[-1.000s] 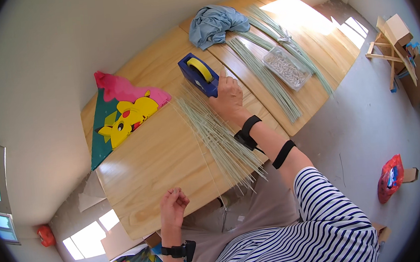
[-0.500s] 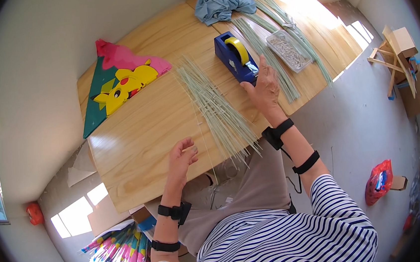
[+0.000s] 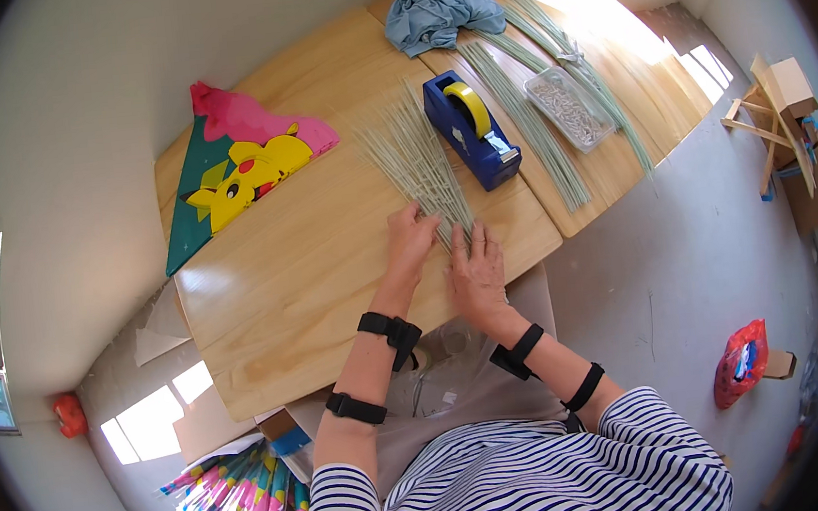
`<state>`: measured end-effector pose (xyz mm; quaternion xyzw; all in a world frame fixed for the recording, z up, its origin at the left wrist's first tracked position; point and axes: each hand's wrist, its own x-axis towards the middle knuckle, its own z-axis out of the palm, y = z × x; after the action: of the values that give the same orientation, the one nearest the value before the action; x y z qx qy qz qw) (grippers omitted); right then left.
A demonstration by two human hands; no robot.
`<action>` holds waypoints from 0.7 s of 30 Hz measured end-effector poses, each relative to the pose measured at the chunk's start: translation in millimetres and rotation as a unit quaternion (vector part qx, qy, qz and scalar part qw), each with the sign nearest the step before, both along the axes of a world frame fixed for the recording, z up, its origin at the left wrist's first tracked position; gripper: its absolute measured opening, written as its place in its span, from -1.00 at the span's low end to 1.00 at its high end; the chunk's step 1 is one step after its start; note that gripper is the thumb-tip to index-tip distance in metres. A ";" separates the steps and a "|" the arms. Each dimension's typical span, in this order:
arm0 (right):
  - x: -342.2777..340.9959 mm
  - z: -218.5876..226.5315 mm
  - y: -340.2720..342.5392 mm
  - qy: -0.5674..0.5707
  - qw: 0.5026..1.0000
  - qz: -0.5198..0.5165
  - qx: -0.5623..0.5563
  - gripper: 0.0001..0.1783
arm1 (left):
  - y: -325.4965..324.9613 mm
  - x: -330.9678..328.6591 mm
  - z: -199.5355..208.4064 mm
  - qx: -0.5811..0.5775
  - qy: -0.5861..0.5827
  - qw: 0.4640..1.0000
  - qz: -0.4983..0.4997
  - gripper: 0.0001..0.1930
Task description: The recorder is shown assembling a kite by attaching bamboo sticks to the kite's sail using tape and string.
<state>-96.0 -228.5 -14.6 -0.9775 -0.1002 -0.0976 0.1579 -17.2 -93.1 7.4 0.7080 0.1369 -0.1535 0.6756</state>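
A loose bundle of thin pale green sticks [image 3: 413, 163] lies fanned out on the wooden table. At its near end, my left hand [image 3: 413, 242] has its fingers curled in around some of the sticks. Just to the right, my right hand [image 3: 478, 271] rests with fingers stretched out against the same stick ends, their tips apart. A blue tape dispenser [image 3: 483, 156] with a yellow roll [image 3: 467, 109] stands right of the bundle, beyond the right hand and apart from it.
More green sticks [image 3: 526, 128] lie right of the dispenser, beside a clear box of small pale pieces [image 3: 566, 105]. A blue-grey cloth [image 3: 441, 14] sits at the back. A colourful cartoon-printed sheet [image 3: 256, 172] lies far left. Bundled printed pieces [image 3: 241, 499] hang below the table.
My right hand has left the tape dispenser and come down to the sticks' near end. My left hand has moved right and forward onto them. The near stick ends no longer jut over the table edge.
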 end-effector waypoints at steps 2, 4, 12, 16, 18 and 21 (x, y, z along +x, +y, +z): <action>24.4 -5.0 -2.3 0.005 1.000 0.001 0.004 -0.23 | -1.9 27.8 -29.5 0.094 -0.075 0.992 0.035 -0.73; 37.6 -5.6 -3.1 -0.002 1.000 0.006 0.003 -0.28 | -2.0 50.2 -52.8 0.162 -0.131 0.976 0.061 -0.76; 83.5 -1.2 25.1 -0.036 0.999 0.012 0.017 -0.39 | 11.4 88.0 -29.1 0.216 -0.184 0.957 0.065 -0.62; 105.3 -27.9 27.8 -0.087 0.996 -0.023 0.002 -0.43 | 31.4 68.3 -12.1 0.225 -0.195 0.951 0.085 -0.46; 112.0 -27.7 30.3 -0.108 0.994 -0.018 -0.004 -0.45 | 52.3 55.3 -20.4 0.256 -0.196 0.943 0.084 -0.39; 119.5 -28.7 32.6 -0.123 0.992 -0.021 0.006 -0.46 | 65.6 48.6 -32.0 0.225 -0.239 0.938 0.106 -0.38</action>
<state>23.4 -195.9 -43.3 -0.9590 -0.0973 -0.2210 0.1483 31.3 -27.5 -24.6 0.8385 0.0766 0.1282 0.5240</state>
